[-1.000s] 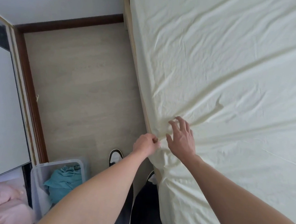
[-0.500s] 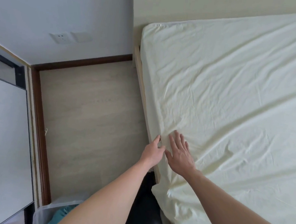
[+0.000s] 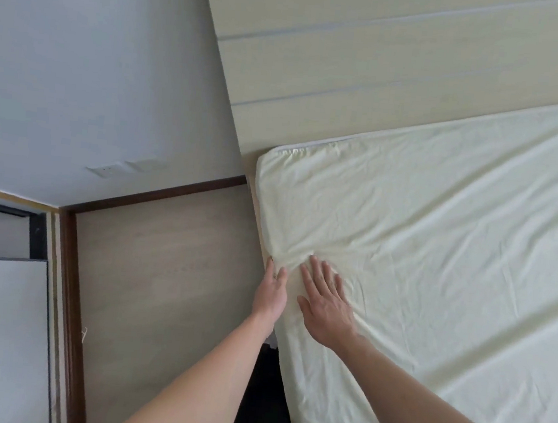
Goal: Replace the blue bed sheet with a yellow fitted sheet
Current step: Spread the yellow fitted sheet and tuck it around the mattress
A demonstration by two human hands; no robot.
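Fingers [image 3: 324, 277] of my right hand [image 3: 328, 306] lie straight and a little spread, flat on the yellow fitted sheet [image 3: 436, 260] near the bed's side edge. Beside it, my left hand [image 3: 271, 290] presses straight fingers against that edge. I see the sheet covering the mattress up to the headboard [image 3: 369, 76].

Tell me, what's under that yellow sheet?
The sheet covers the whole top; only a thin white strip, probably the mattress, peeks out beside the headboard. The rest is hidden.
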